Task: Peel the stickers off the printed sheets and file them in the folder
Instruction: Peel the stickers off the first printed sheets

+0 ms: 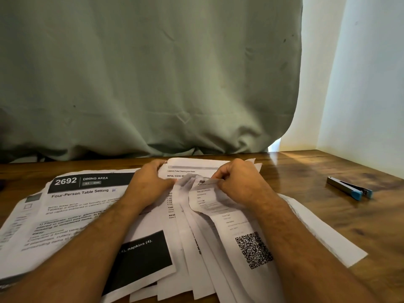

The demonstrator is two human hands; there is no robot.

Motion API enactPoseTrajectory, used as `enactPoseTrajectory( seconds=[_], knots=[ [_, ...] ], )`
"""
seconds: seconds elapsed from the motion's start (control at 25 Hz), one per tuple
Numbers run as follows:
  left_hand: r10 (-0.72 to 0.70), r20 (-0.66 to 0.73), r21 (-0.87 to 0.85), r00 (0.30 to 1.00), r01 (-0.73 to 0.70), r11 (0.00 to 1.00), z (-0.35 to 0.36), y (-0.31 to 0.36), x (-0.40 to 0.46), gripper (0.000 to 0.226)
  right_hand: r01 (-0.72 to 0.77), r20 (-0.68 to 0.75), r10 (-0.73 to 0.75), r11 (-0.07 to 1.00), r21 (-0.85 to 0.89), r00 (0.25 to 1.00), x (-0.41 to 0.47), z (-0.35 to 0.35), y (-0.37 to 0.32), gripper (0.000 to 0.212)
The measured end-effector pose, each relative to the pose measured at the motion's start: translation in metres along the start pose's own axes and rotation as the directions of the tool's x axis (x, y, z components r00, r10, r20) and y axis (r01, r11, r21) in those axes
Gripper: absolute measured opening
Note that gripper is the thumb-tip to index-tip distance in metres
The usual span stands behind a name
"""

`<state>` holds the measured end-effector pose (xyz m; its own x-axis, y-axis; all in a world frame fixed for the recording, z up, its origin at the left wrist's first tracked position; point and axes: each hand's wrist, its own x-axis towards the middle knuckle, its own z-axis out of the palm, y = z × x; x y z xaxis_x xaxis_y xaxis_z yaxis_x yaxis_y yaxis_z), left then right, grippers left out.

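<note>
Your right hand has its fingers curled and pinching the top edge of a sticker, a pale strip with small grey printed lines that curls up and away from the paper beneath it. The strip bends over on itself near the top, and its lower part still lies along a sheet carrying a black QR code. Your left hand sits just beside it, knuckles up, fingers bent, its fingertips meeting the lifted paper at the same spot; whether they pinch it or only press on it cannot be told.

Under both hands the printed sheets lie fanned and overlapping across the near middle of the desk. To your left lies a larger sheet with a black header reading "2692 DINING AREA" and the title "Four-Person Table Setting", with a solid black block lower down showing the words "napkins (4)". A plain white strip of paper pokes out to the right of your right forearm.

Well apart on the right lies a grey and blue stapler. A grey-green cloth hangs behind the desk.
</note>
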<state>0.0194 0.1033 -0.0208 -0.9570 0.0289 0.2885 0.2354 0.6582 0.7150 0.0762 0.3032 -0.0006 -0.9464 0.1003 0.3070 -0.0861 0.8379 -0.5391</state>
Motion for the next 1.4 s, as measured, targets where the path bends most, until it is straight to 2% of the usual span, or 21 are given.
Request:
enactPoseTrajectory(
  seconds=[0.08, 0.16, 0.24, 0.44, 0.6, 0.68, 0.84, 1.12, 1.28, 1.4],
  knots=[
    [-0.101, -0.023, -0.264, 0.995, 0.092, 0.960, 0.000, 0.001, 0.002, 0.051, 0.040, -0.029, -0.039, 0.999, 0.018, 0.999, 0.001, 0.003, -0.002, 0.011],
    [-0.153, 0.037, -0.357, 0.988, 0.156, 0.921, 0.000, 0.000, 0.001, 0.042, 0.056, -0.042, -0.055, 0.998, 0.027, 0.998, 0.003, 0.007, -0.004, 0.016],
    [-0.154, 0.063, -0.336, 0.986, 0.166, 0.927, 0.002, 0.000, -0.001, 0.035, 0.066, -0.055, -0.064, 0.997, 0.033, 0.996, 0.005, 0.010, -0.007, 0.019],
    [-0.097, 0.029, -0.397, 0.995, 0.100, 0.912, 0.006, 0.006, -0.004, 0.036, 0.111, -0.118, -0.109, 0.994, 0.010, 0.987, 0.006, 0.014, -0.008, 0.020],
    [-0.042, -0.002, -0.236, 0.999, 0.040, 0.971, 0.010, 0.005, -0.003, 0.042, 0.115, -0.121, -0.112, 0.993, 0.019, 0.986, 0.008, 0.015, -0.009, 0.019],
    [-0.052, -0.019, -0.207, 0.998, 0.047, 0.977, 0.009, 0.005, 0.000, 0.034, 0.126, -0.123, -0.122, 0.992, 0.020, 0.985, 0.010, 0.017, -0.010, 0.018],
    [-0.115, -0.089, -0.382, 0.989, 0.073, 0.921, 0.009, 0.006, 0.000, 0.026, 0.134, -0.162, -0.129, 0.991, 0.021, 0.978, 0.014, 0.020, -0.008, 0.013],
    [-0.104, -0.319, -0.580, 0.942, -0.107, 0.807, 0.008, 0.017, -0.002, 0.020, 0.105, -0.184, -0.105, 0.994, -0.007, 0.977, 0.015, 0.019, -0.001, 0.014],
    [-0.090, -0.451, -0.631, 0.888, -0.245, 0.736, -0.003, 0.032, -0.009, 0.016, 0.075, -0.160, -0.074, 0.997, 0.003, 0.984, 0.014, 0.018, -0.001, 0.017],
    [-0.018, -0.531, -0.607, 0.847, -0.365, 0.706, -0.019, 0.050, -0.015, 0.018, 0.036, -0.146, -0.031, 0.999, 0.029, 0.989, 0.011, 0.021, -0.001, 0.018]
  ],
)
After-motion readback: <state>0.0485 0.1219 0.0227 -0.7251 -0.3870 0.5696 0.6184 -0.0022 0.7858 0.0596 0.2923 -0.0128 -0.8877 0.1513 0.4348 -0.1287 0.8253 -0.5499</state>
